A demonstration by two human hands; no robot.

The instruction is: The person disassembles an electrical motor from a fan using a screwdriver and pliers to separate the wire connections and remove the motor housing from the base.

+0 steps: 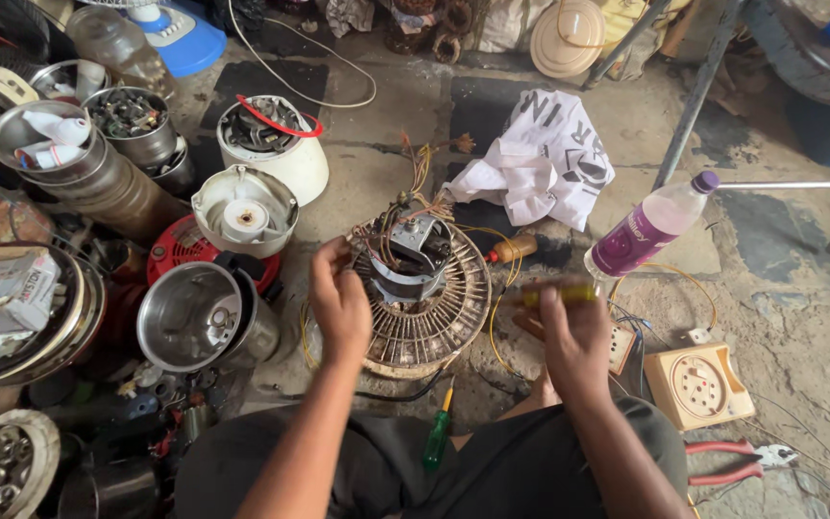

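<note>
Cluttered concrete workshop floor [386,125]: a seated person's left hand [340,300] pinches the rim of a round, wire-wound fan motor [422,288], steadying it, while the right hand [572,332] grips a yellow-handled screwdriver [557,294] beside a purple-labelled plastic bottle [647,227].

- White cloth [540,159] lying crumpled on the floor [799,317]
- Purple-labelled bottle [650,226]
- Beige socket box [698,384]
- Red-handled pliers [732,461]
- Green screwdriver [437,434]
- Steel jar [199,315]
</note>
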